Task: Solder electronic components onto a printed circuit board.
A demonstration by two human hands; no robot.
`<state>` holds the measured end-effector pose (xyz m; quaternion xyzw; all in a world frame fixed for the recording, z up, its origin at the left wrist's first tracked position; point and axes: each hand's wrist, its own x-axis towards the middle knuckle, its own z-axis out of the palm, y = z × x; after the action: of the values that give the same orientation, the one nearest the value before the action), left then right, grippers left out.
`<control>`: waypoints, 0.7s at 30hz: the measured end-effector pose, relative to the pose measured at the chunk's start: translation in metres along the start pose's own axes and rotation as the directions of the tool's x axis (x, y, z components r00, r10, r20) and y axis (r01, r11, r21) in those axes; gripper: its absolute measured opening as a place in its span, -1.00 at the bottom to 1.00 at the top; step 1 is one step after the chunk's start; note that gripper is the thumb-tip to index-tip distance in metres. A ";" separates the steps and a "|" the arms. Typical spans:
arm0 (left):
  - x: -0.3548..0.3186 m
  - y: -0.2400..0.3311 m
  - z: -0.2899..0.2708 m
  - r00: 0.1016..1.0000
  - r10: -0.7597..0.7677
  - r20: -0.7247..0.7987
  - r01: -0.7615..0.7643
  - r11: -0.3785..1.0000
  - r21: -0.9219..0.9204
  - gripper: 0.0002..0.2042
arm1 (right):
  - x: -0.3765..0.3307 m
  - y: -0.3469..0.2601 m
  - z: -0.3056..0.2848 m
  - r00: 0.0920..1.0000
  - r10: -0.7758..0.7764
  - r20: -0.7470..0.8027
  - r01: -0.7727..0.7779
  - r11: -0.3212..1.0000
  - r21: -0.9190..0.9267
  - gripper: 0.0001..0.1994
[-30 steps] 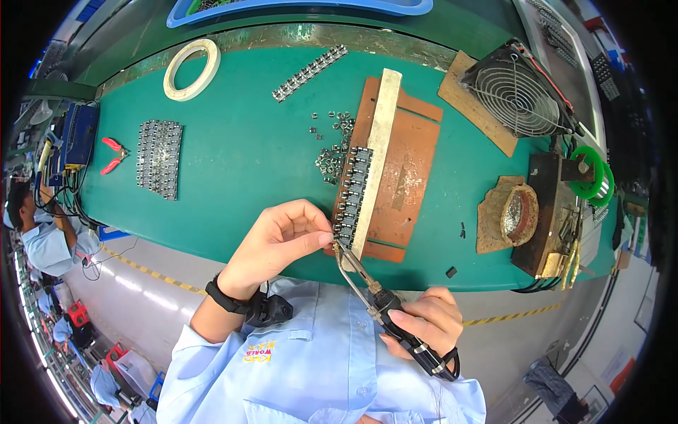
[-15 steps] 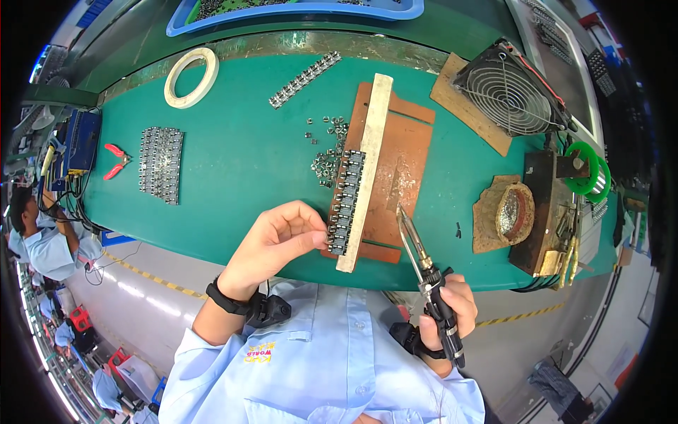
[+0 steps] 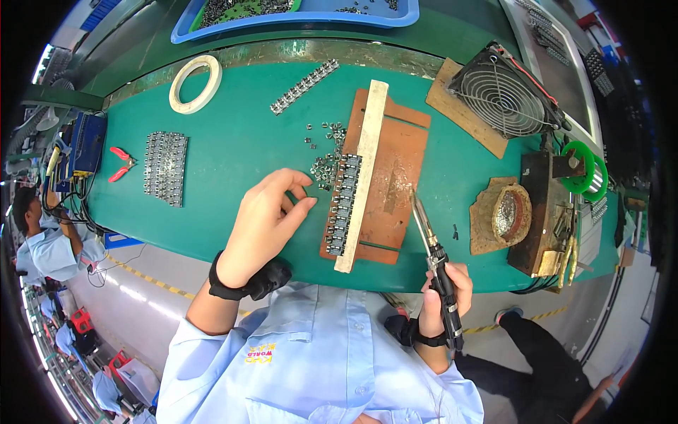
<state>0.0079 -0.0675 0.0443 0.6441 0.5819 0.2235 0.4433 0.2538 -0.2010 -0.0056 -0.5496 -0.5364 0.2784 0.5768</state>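
My left hand (image 3: 263,222) hovers left of the wooden bar, fingers curved, with a gap between thumb and forefinger and nothing visible in it. Just beyond its fingertips lies a scatter of small silvery metal parts (image 3: 323,169). A row of black components with metal pins (image 3: 344,205) lines the left side of the pale wooden bar (image 3: 371,127), which lies across a reddish-brown board (image 3: 402,155). My right hand (image 3: 452,290) grips a soldering iron (image 3: 439,272) by its black handle. The iron's slim metal tip points at the board's right part.
At right are a fan (image 3: 501,95), a round cup (image 3: 512,213) on a brown pad and a green solder reel (image 3: 585,169). Tape (image 3: 194,85), red-handled cutters (image 3: 121,164) and component rows (image 3: 166,168) lie left. Another strip (image 3: 305,86) lies farther back, below a blue tray (image 3: 318,21).
My left hand has drawn back from the row's near end and moved up toward the loose parts, its fingers parting. The iron's tip has shifted slightly right and away. A dark-clothed person appears at lower right.
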 end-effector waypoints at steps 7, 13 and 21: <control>0.006 0.005 0.014 0.982 0.174 -0.070 -0.150 0.953 0.263 -0.83 | 0.000 -0.001 -0.003 1.000 0.005 -0.003 -0.005 1.000 -0.026 -0.55; -0.001 -0.002 0.016 0.984 0.109 -0.142 -0.100 0.993 0.070 -0.90 | -0.001 0.004 -0.005 1.000 0.010 -0.005 -0.010 1.000 -0.020 -0.56; -0.044 -0.011 0.008 0.980 -0.103 0.170 0.188 0.756 -0.627 -0.92 | -0.001 0.004 -0.003 1.000 0.013 -0.001 -0.013 0.999 -0.047 -0.57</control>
<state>-0.0013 -0.1124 0.0411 0.4202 0.4903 0.3324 0.6874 0.2574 -0.2022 -0.0091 -0.5666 -0.5388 0.2694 0.5622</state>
